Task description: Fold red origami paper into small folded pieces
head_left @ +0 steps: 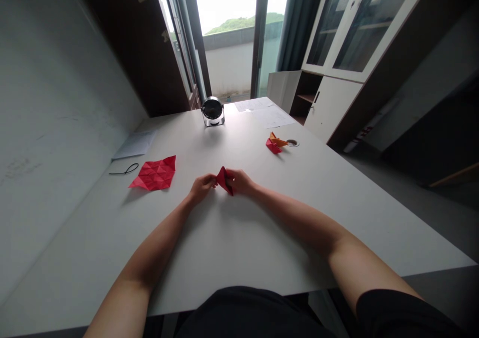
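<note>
Between my two hands, just above the middle of the white table (239,248), is a small folded red paper (223,179) with pointed ends. My left hand (203,186) pinches its left corner. On the other side my right hand (239,181) grips its right edge, the fingertips partly hidden behind or inside the folds. To the left lies a creased red paper sheet (155,174), opened out with its fold lines showing. Farther off at the right sit a folded orange paper piece (277,140) and a folded red paper piece (273,146), touching each other.
A round black device on a metal stand (213,110) stands at the far edge. Printed sheets (267,112) lie at the back right, near a cable hole (293,142). At the left are a white paper stack (135,144) and a black cable tie (127,170) beside the wall.
</note>
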The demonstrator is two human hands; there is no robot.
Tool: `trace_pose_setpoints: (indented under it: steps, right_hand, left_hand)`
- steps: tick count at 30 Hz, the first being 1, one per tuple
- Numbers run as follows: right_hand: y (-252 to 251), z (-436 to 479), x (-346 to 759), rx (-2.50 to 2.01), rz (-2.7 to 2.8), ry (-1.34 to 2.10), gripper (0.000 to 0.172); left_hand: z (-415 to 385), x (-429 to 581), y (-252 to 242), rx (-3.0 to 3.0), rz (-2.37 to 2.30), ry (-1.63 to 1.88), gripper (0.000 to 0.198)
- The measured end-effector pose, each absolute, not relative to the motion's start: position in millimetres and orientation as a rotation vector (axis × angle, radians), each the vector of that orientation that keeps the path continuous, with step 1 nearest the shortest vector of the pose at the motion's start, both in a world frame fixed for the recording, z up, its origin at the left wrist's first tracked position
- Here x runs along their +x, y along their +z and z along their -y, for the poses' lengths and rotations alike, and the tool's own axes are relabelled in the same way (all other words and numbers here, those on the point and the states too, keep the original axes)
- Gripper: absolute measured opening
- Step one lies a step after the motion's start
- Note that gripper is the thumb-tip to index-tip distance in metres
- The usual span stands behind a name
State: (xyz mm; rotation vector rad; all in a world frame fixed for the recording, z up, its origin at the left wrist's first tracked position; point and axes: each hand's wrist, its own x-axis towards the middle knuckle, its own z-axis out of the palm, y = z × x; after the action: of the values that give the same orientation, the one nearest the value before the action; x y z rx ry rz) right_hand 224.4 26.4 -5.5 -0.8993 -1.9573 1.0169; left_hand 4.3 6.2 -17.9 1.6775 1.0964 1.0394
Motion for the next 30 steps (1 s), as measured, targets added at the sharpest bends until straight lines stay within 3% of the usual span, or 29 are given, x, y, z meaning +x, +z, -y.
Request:
trace_pose_setpoints:
  steps: [11,20,24,30]
  right_hand:
    - [-4.8,-30.7,228.5,-1.072,1.937,0.738,0.007]
    - [-1.9,-29.9,227.5,-1.162,1.867,0.78,0.011]
    - [-1.8,-28.5,226.3,-1.163,1.861,0.767,0.011]
    - [-3.9,-26.8,221.9,-1.098,1.934,0.728,0.008]
  left_hand:
    - [9.5,13.7,-0.1,2.005,-1.421,1.071,0.032]
    - [15.6,9.4,11.6,2.36,-1.435,1.45,0.031]
    - [20.8,12.1,17.4,2.646,-1.524,1.25,0.021]
    - [18.3,18.6,15.8,2.662,-1.591,1.034,0.021]
